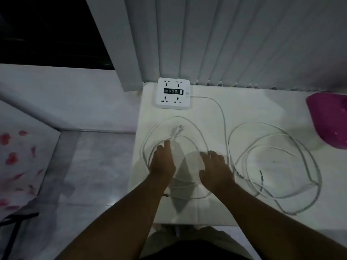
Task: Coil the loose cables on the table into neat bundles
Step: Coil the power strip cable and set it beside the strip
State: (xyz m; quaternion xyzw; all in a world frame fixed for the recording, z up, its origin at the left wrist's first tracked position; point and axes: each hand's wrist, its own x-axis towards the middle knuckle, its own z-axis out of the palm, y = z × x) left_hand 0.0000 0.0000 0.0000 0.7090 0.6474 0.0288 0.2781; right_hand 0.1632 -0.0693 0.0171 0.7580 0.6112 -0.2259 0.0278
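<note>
Head view has the left hand (162,162) at the plug (177,129) of the cable (142,150) looped on the worktop (253,106), its grip unreadable, while the right hand (216,169) lies released on that cable; each new turn should probably match the first.

The power strip (173,93) sits at the table's (253,106) back left corner, just before the blinds (225,44); in front of it lies a looped cable (176,117), your left hand (162,162) and right hand (216,169) on its near part; a second cable (257,122) sprawls to its right; a bowl (328,119) sits at the far right edge.
</note>
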